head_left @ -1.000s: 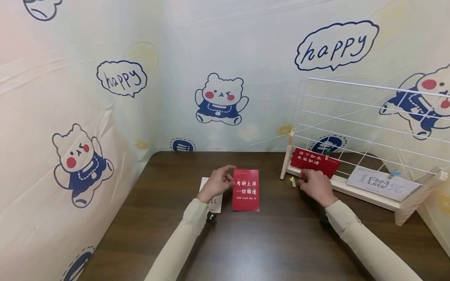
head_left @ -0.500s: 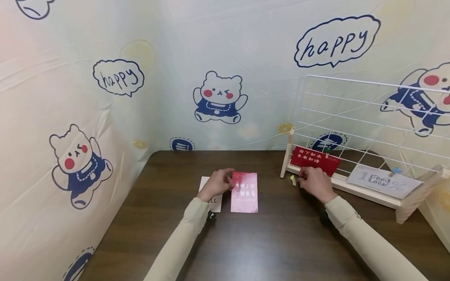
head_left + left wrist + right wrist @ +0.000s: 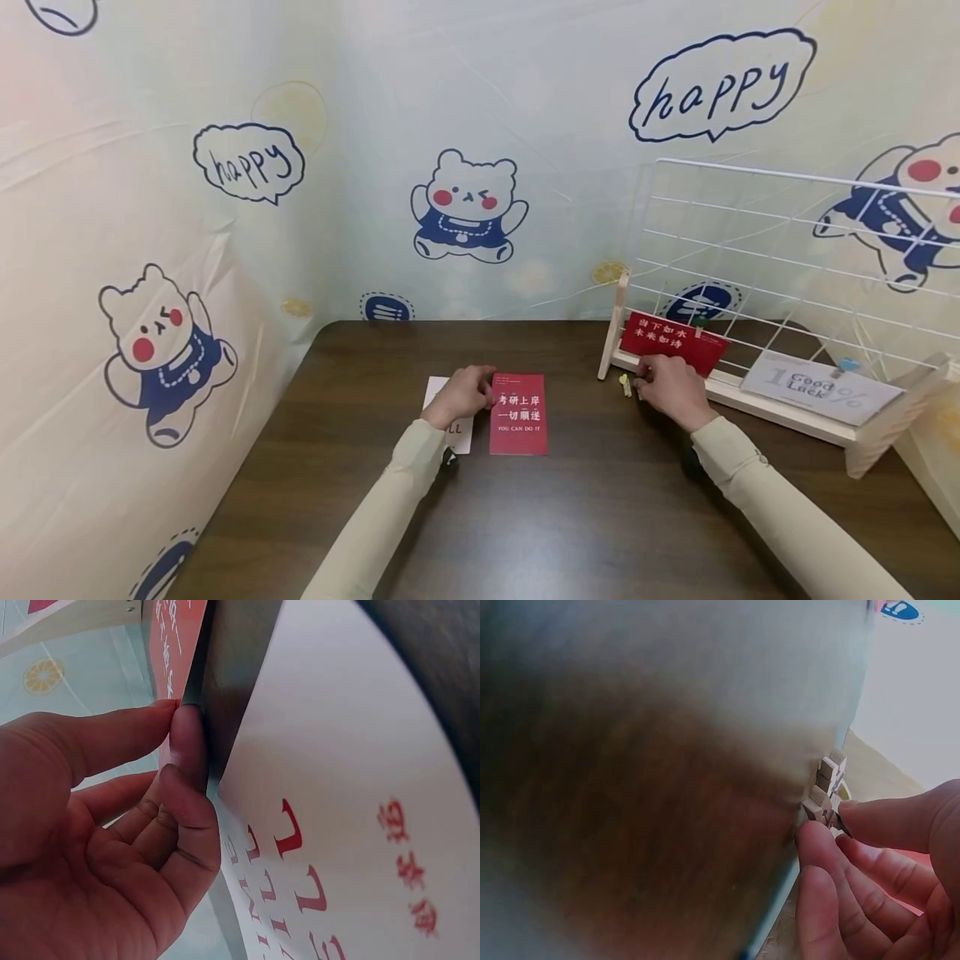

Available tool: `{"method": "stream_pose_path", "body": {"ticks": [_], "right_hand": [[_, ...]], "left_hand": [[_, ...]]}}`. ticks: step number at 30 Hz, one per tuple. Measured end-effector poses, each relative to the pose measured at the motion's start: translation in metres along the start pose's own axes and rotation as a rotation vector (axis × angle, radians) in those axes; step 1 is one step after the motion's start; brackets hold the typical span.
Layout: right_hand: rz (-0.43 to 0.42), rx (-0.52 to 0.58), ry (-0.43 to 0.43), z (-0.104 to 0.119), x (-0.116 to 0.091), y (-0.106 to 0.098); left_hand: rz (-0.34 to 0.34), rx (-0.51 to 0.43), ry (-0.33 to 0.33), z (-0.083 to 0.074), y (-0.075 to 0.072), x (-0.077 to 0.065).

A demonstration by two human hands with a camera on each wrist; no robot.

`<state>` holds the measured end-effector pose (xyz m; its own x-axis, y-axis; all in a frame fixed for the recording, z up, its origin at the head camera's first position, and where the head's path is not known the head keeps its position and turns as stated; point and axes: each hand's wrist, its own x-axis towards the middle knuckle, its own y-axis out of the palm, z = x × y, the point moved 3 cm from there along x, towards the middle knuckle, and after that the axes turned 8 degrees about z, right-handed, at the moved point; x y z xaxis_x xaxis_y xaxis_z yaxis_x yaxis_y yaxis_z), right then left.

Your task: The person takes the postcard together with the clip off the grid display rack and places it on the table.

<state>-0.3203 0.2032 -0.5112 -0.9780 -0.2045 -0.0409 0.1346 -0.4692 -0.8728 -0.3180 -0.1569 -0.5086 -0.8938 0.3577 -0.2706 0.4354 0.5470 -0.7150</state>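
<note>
My left hand (image 3: 459, 397) pinches the upper left edge of a red card (image 3: 519, 425) with white lettering, between thumb and index finger. Partly under that hand, a white card (image 3: 462, 440) lies on the table; in the left wrist view, red letters show on this white card (image 3: 300, 847). Beside the rack's base my right hand (image 3: 670, 387) is low over the table. The right wrist view has its thumb and index finger pinching a small wooden clothespin (image 3: 817, 808). A second clothespin (image 3: 626, 387), with a yellow top, lies just left of that hand.
A white wire grid rack (image 3: 738, 242) on a wooden base stands at the right. A red card (image 3: 652, 333) with a green-topped clothespin (image 3: 700, 325) and a white "Good Luck" card (image 3: 817, 396) with a blue-topped clothespin (image 3: 847, 367) hang low on it.
The red card at my left hand has shifted slightly left and toward me; glare crossed it midway and is gone now. My right hand stays nearly in place.
</note>
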Motion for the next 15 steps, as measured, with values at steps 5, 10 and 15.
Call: {"method": "stream_pose_path", "body": {"ticks": [5, 10, 15], "right_hand": [[-0.009, 0.007, -0.013, -0.003, -0.001, -0.003], [-0.032, 0.017, -0.019, -0.006, -0.006, -0.008], [-0.066, 0.042, -0.021, -0.005, -0.013, -0.013]], "left_hand": [[-0.012, 0.008, -0.005, -0.002, -0.001, 0.0], [-0.054, 0.045, 0.018, -0.002, -0.004, 0.002], [-0.172, 0.029, 0.069, -0.005, -0.007, 0.005]]}}
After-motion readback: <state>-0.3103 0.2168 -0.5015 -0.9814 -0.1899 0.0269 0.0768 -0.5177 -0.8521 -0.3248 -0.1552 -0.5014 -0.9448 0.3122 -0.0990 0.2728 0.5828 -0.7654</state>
